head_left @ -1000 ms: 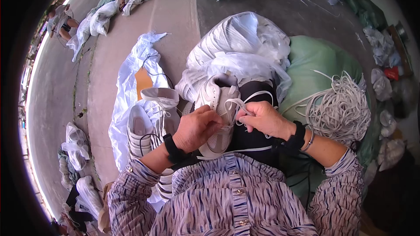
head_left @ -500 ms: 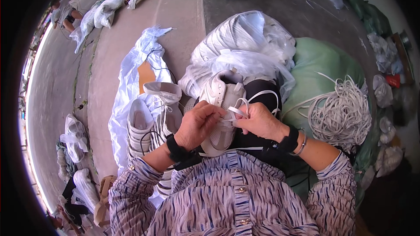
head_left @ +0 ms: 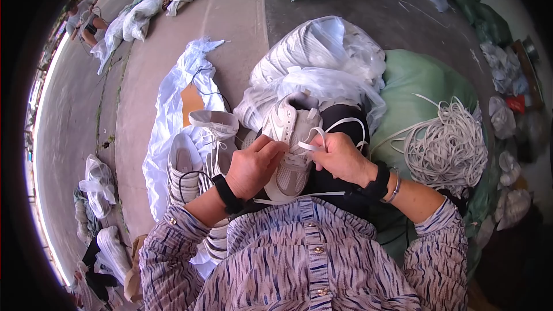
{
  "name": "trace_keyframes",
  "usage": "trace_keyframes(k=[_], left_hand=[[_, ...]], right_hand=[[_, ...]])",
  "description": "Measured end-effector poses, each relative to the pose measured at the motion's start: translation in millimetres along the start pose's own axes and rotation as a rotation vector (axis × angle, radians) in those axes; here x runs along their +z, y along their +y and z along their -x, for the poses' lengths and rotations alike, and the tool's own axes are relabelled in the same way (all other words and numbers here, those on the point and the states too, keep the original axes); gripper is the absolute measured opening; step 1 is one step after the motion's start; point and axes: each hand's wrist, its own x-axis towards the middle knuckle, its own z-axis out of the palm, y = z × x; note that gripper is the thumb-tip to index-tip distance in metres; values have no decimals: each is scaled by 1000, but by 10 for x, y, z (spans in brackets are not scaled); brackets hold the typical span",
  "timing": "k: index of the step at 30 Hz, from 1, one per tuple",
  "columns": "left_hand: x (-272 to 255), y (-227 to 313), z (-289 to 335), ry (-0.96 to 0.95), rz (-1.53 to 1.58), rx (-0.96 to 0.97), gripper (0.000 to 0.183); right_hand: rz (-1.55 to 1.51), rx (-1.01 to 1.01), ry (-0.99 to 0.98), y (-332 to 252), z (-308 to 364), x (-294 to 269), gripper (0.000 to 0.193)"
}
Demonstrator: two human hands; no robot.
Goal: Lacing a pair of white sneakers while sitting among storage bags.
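One shoe (head_left: 285, 178) lies on the lap, toe toward the body, and looks part laced: white lace (head_left: 308, 146) seems in low down, upper eyelets look bare, so more threading appears left. Right hand (head_left: 345, 158) has its grip pinched on the loose lace; left hand (head_left: 260, 161) has its grip clamped on the shoe's eyelet edge. Lace heap (head_left: 446, 148) sits on the green sack (head_left: 425, 75) at right.
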Motion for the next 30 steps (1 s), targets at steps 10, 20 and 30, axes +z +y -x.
trace_keyframes(k=[10,20,30], left_hand=[[-95,-4,-85,-105,-73,221,23],[-77,15,-248,-275,-129,85,9],[-34,-36,-123,-208,-97,87,13]], right_hand=[[-88,16,-8,52,54,-97,16],[184,-363,144,265,44,163,12],[81,214,-289,-112,-17,-55,13]])
